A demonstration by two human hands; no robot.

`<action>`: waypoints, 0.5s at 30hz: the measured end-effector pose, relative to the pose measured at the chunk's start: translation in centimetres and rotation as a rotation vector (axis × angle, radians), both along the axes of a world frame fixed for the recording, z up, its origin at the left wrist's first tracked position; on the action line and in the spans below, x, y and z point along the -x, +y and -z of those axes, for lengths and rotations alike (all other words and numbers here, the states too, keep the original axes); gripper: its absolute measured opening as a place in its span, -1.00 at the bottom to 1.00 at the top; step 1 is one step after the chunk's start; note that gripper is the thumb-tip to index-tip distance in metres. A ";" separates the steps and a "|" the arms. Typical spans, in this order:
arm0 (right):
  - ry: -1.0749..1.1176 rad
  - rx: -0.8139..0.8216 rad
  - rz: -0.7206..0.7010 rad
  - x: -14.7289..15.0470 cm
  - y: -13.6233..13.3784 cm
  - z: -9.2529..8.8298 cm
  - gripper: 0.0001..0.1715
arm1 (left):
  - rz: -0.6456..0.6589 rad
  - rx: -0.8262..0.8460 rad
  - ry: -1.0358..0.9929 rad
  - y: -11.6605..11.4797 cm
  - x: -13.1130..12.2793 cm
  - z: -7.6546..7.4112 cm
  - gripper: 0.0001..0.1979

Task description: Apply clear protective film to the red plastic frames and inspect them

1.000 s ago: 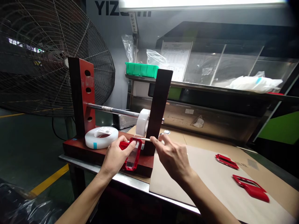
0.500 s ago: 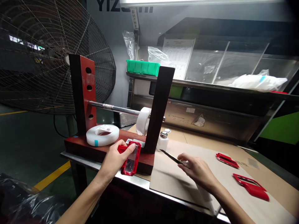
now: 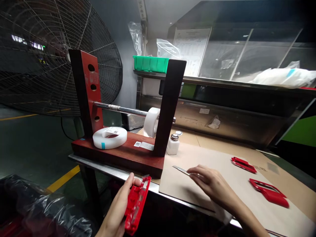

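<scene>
My left hand (image 3: 118, 210) grips a red plastic frame part (image 3: 136, 204), held tilted below the table's front edge. My right hand (image 3: 211, 184) rests on the cardboard sheet (image 3: 187, 194) and pinches thin metal tweezers (image 3: 181, 170), their tip pointing left. Ahead stands a red wooden tape stand (image 3: 118, 153) with two uprights and a steel rod (image 3: 118, 109) carrying a white tape roll (image 3: 151, 121). A second, flat tape roll (image 3: 110, 137) lies on the stand's base.
Two more red frame parts (image 3: 244, 164) (image 3: 269, 193) lie on the cardboard at right. A small white bottle (image 3: 173, 144) stands beside the stand. A large fan (image 3: 49, 59) is at left, a green bin (image 3: 150, 63) on the rear shelf, black plastic bag (image 3: 37, 210) below left.
My left hand pulled the red frame part down and back from the stand to below the table edge. My right hand drew away from the stand to the cardboard with the tweezers.
</scene>
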State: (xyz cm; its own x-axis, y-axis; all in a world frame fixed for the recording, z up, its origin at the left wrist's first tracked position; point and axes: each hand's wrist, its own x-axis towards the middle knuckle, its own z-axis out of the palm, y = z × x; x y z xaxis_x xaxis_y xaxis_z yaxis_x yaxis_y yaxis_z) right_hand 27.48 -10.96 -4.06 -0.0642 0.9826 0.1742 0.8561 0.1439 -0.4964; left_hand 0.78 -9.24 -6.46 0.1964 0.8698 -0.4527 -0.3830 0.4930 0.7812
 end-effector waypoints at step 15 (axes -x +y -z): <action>0.915 0.487 -0.336 10.2 -2.3 4.5 -0.59 | 0.690 0.292 -0.373 -3.5 -0.4 9.4 -0.24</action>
